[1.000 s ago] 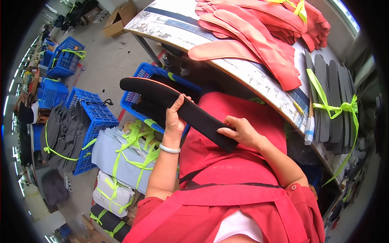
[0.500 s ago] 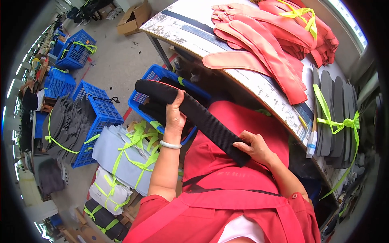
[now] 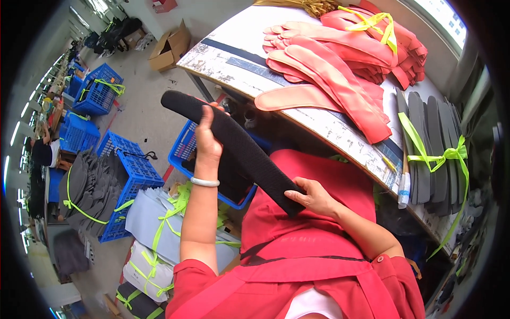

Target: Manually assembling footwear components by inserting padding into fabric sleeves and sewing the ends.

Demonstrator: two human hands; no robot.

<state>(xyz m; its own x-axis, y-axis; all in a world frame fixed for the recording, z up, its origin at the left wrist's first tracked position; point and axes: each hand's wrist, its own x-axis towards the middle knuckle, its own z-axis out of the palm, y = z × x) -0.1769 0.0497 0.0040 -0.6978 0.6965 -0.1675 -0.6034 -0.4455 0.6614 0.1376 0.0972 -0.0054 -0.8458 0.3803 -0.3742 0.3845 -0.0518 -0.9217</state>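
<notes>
A long black padded strip (image 3: 247, 151) of mesh fabric, rounded at its far end, slants across in front of my red apron. My left hand (image 3: 209, 135) grips it toward the far end, thumb on top and fingers underneath. Its near end is pinched by my right hand (image 3: 312, 196), with the thumb over the top face. A bit of red shows at the strip's edge beside my left fingers. Below the strip, partly hidden by it and my left arm, stands a blue plastic crate (image 3: 180, 146) with dark pieces inside.
A worn white table (image 3: 218, 58) carries stacked coral-red strips (image 3: 340, 85) and grey pieces (image 3: 433, 154) tied with yellow-green ribbon. To the left are a crate of grey pieces (image 3: 95, 186), tied light-blue sheets (image 3: 146, 215) and a white bundle (image 3: 146, 268). A cardboard box (image 3: 170, 48) sits behind.
Both hands have shifted left with the black strip, its far end rising slightly. The view has turned a little, so the table appears further left.
</notes>
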